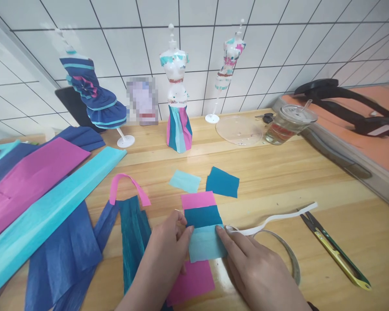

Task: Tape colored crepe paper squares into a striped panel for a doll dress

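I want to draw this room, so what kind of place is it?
Probably a craft table for making doll clothes: there's a small dress form in a striped skirt, bright pink paper or cloth, and scissors.

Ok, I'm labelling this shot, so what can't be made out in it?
All in the head view:
Object near the tiled wall: blurred by pixelation.
Curved band: partly hidden by the right hand.
Lower pink piece: top covered by the pale teal piece.
Turquoise strip: lower end cut by the left edge.

Head-worn view, facing forward and down
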The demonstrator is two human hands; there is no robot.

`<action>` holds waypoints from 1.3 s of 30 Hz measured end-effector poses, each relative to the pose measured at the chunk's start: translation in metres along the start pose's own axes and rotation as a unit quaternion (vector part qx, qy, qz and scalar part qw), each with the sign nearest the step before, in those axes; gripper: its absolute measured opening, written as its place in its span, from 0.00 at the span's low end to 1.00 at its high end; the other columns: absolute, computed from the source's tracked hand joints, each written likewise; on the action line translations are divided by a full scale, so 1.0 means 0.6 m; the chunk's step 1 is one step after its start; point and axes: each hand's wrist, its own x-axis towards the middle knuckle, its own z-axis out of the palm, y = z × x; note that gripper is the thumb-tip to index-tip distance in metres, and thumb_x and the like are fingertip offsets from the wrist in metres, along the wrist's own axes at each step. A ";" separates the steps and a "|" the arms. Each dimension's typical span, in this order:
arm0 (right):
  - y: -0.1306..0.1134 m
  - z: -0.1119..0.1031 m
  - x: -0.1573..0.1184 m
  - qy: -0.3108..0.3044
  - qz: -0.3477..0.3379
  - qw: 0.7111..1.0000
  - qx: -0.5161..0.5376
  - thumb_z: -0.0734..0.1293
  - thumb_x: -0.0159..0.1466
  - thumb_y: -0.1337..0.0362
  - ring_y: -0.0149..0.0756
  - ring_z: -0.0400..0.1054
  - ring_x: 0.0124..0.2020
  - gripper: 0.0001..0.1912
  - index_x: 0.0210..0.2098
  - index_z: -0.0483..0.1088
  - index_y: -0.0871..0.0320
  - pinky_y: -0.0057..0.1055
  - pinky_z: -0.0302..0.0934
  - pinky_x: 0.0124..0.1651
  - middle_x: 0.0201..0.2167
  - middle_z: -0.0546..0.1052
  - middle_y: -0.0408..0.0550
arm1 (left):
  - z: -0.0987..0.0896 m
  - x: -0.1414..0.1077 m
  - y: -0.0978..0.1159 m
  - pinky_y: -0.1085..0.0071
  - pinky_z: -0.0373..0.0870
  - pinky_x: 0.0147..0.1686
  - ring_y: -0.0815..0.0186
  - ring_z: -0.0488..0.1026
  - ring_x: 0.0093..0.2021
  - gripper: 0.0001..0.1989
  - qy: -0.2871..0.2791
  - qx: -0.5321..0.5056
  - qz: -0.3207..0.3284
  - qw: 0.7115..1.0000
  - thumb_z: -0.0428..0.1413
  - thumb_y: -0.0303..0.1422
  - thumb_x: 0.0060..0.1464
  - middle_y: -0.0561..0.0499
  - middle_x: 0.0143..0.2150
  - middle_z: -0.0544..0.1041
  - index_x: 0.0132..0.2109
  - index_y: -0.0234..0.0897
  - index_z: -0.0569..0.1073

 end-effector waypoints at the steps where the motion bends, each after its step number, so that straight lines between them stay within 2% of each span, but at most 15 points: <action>1: 0.000 0.000 0.000 0.000 0.001 1.000 0.003 0.51 0.60 0.77 0.37 0.72 0.29 0.20 0.47 0.66 0.68 0.28 0.67 0.25 0.32 0.77 0.56 | 0.000 0.000 -0.001 0.77 0.59 0.13 0.69 0.65 0.09 0.03 0.000 0.000 0.000 1.000 0.47 0.33 0.54 0.62 0.13 0.65 0.32 0.40 0.61; 6: 0.000 0.004 -0.003 -0.001 0.021 1.000 0.004 0.51 0.61 0.77 0.38 0.73 0.30 0.19 0.47 0.66 0.69 0.29 0.69 0.28 0.33 0.77 0.56 | 0.001 0.000 -0.008 0.78 0.57 0.12 0.69 0.65 0.09 0.07 -0.007 -0.017 0.008 1.000 0.42 0.34 0.57 0.60 0.13 0.68 0.35 0.39 0.63; 10: -0.001 0.009 -0.007 -0.006 0.034 0.999 0.021 0.52 0.63 0.76 0.39 0.73 0.32 0.18 0.48 0.66 0.69 0.30 0.69 0.30 0.34 0.77 0.56 | -0.005 -0.002 -0.012 0.79 0.56 0.10 0.69 0.67 0.10 0.11 -0.021 -0.073 -0.018 0.997 0.39 0.36 0.58 0.60 0.15 0.69 0.44 0.39 0.61; 15: 0.000 0.007 -0.008 -0.010 0.038 0.998 0.052 0.52 0.64 0.73 0.38 0.73 0.31 0.18 0.50 0.65 0.69 0.30 0.69 0.31 0.33 0.77 0.56 | -0.021 -0.008 -0.006 0.79 0.55 0.08 0.72 0.64 0.08 0.12 -0.050 -0.088 -0.026 0.994 0.40 0.37 0.58 0.58 0.23 0.72 0.48 0.40 0.59; 19: 0.001 0.000 -0.009 0.005 0.042 0.996 0.082 0.53 0.65 0.72 0.39 0.73 0.34 0.17 0.48 0.67 0.68 0.33 0.70 0.33 0.36 0.77 0.57 | -0.039 -0.012 0.002 0.78 0.52 0.10 0.74 0.57 0.08 0.11 -0.040 -0.060 -0.022 0.997 0.44 0.40 0.56 0.60 0.19 0.69 0.41 0.39 0.63; 22: 0.001 -0.004 -0.012 0.021 0.041 0.992 0.117 0.55 0.64 0.72 0.40 0.73 0.38 0.16 0.47 0.68 0.65 0.33 0.69 0.36 0.38 0.76 0.56 | -0.054 -0.017 0.004 0.77 0.52 0.16 0.72 0.60 0.14 0.09 -0.041 0.023 -0.012 0.999 0.48 0.38 0.52 0.59 0.16 0.65 0.30 0.38 0.67; 24: -0.001 -0.006 -0.013 0.037 0.026 0.990 0.133 0.56 0.64 0.72 0.40 0.72 0.40 0.15 0.47 0.69 0.65 0.33 0.69 0.36 0.37 0.76 0.56 | -0.061 -0.023 0.002 0.76 0.51 0.19 0.69 0.63 0.20 0.08 -0.060 0.092 0.004 0.994 0.52 0.36 0.48 0.58 0.17 0.65 0.26 0.37 0.68; 26: -0.003 -0.009 -0.013 0.052 0.003 0.988 0.144 0.57 0.63 0.73 0.40 0.72 0.38 0.15 0.47 0.69 0.66 0.32 0.68 0.34 0.34 0.75 0.56 | -0.063 -0.031 -0.003 0.75 0.50 0.21 0.66 0.65 0.24 0.04 -0.080 0.146 0.018 0.986 0.54 0.33 0.44 0.56 0.20 0.68 0.25 0.38 0.70; 29: -0.009 -0.013 -0.012 0.061 -0.026 0.985 0.157 0.57 0.62 0.74 0.36 0.70 0.29 0.15 0.47 0.68 0.66 0.30 0.64 0.28 0.27 0.73 0.51 | -0.058 -0.041 -0.012 0.74 0.48 0.22 0.65 0.67 0.26 0.01 -0.096 0.192 0.032 0.976 0.54 0.29 0.41 0.55 0.23 0.71 0.25 0.38 0.71; 33: -0.017 -0.020 -0.009 0.038 -0.055 0.981 0.183 0.57 0.63 0.73 0.34 0.66 0.24 0.14 0.47 0.67 0.65 0.29 0.60 0.23 0.23 0.70 0.47 | -0.052 -0.048 -0.020 0.73 0.47 0.22 0.65 0.66 0.25 0.05 -0.112 0.219 0.058 0.968 0.52 0.26 0.40 0.54 0.22 0.72 0.22 0.39 0.70; 39: -0.025 -0.036 0.004 0.035 -0.081 0.971 0.224 0.54 0.65 0.73 0.34 0.68 0.28 0.14 0.47 0.66 0.63 0.28 0.63 0.29 0.25 0.72 0.49 | -0.063 -0.057 -0.011 0.75 0.50 0.22 0.67 0.64 0.24 0.07 -0.153 0.187 0.113 0.964 0.52 0.25 0.39 0.55 0.21 0.70 0.20 0.39 0.69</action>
